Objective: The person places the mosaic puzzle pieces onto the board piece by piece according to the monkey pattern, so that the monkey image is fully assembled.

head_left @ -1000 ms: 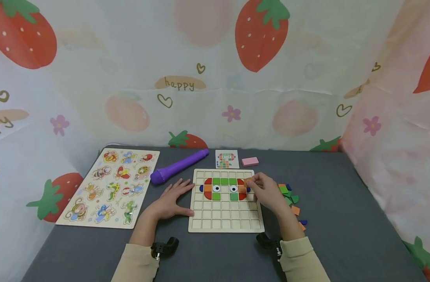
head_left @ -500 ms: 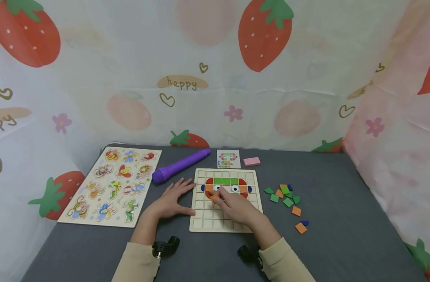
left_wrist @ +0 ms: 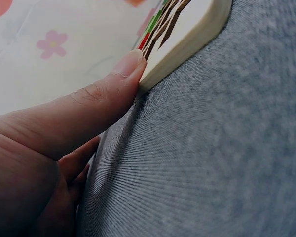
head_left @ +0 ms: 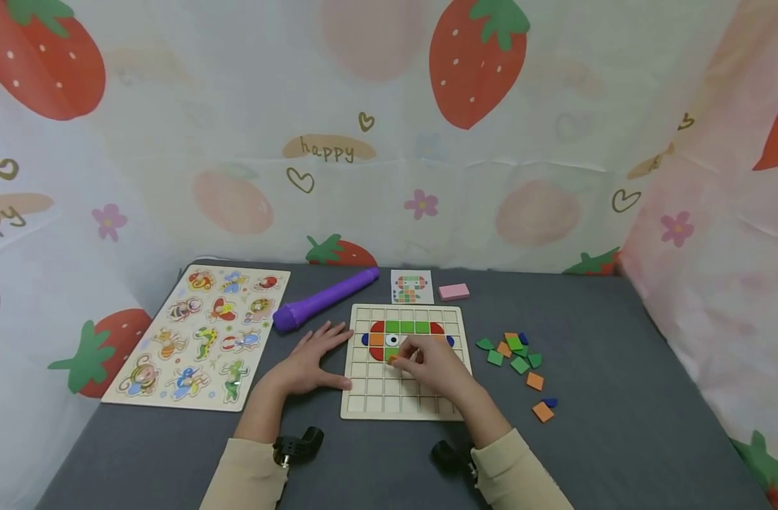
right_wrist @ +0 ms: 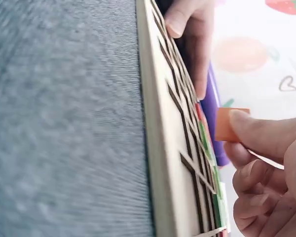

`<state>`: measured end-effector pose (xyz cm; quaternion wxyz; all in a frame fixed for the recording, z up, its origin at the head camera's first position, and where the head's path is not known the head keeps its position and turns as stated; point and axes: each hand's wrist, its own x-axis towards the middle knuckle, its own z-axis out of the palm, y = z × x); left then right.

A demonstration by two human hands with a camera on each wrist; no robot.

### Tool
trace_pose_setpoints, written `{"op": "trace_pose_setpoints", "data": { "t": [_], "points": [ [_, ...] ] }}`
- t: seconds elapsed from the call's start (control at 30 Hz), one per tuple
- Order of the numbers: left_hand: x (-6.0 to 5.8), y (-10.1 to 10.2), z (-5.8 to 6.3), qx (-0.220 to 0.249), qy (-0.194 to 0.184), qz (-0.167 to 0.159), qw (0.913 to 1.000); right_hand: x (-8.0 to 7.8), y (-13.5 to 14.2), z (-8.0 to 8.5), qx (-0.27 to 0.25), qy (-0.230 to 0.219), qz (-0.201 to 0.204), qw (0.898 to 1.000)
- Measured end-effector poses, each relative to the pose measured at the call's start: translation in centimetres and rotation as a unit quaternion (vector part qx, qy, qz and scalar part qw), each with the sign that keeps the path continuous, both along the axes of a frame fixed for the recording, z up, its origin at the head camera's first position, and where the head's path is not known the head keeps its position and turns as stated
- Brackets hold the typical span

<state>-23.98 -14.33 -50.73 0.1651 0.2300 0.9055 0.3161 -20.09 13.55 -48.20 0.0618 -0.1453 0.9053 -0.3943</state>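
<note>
Shifted since 1 second ago — 1 right hand (head_left: 436, 365), from 2 o'clock on 1 grid board (head_left: 376, 388) to its middle, pinching 1 orange tile (right_wrist: 224, 129) over it. 1 left hand (head_left: 312, 361) — fingers spread, touching the 9 o'clock edge. 1 pattern card (head_left: 411, 287), at 12 o'clock.

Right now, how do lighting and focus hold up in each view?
Head: soft, even light; wooden grid board legible. Left wrist: dimmer; left thumb fairly crisp, gray tablecloth softer toward the right edge. Right wrist: strawberry-print backdrop washed out, tablecloth blurred at far left.
</note>
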Motion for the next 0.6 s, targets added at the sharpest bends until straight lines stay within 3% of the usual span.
{"op": "trace_pose_setpoints", "data": {
  "t": [0.23, 0.6],
  "points": [
    [-0.08, -0.01, 0.1, 0.0, -0.001, 0.0, 1.0, -0.3, -0.27, -0.85, -0.011, 0.014, -0.011, 1.0],
    [-0.08, 0.07, 0.22, -0.002, -0.004, -0.001, 1.0, -0.23, -0.81, -0.95, 0.031, 0.025, -0.035, 0.999]
  ]
}}
